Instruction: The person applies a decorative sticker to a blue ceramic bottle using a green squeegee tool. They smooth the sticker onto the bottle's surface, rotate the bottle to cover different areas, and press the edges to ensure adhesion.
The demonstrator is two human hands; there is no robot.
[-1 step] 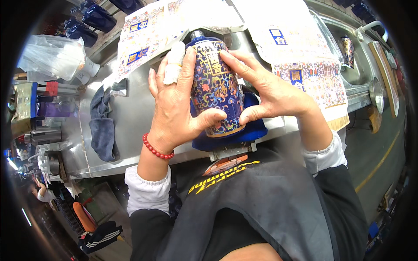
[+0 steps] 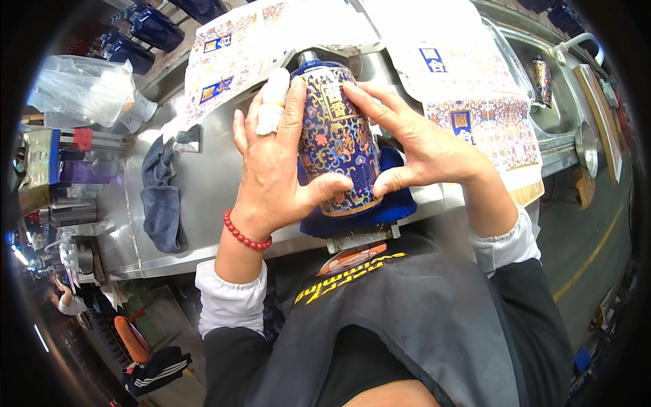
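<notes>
A dark blue bottle point(image 2: 342, 146) covered in a colourful floral pattern with gold trim lies tilted, its neck pointing away from me. It rests on a blue cloth-covered support point(image 2: 397, 207) at the bench edge. My left hand point(image 2: 268, 173) lies along its left side, thumb across the lower front; a white wrapping point(image 2: 273, 102) covers one finger. From the right, my right hand point(image 2: 430, 149) presses its fingertips on the upper front and its thumb near the base. Together the hands hold the bottle between them. Its underside is hidden.
Printed patterned sheets point(image 2: 485, 136) lie right of the bottle, and more sheets point(image 2: 217, 64) lie behind it. A grey-blue cloth point(image 2: 161, 210) is on the metal bench to the left, near a clear plastic bag point(image 2: 78, 91). A sink point(image 2: 553, 122) is at far right; several blue bottles point(image 2: 154, 27) stand far left.
</notes>
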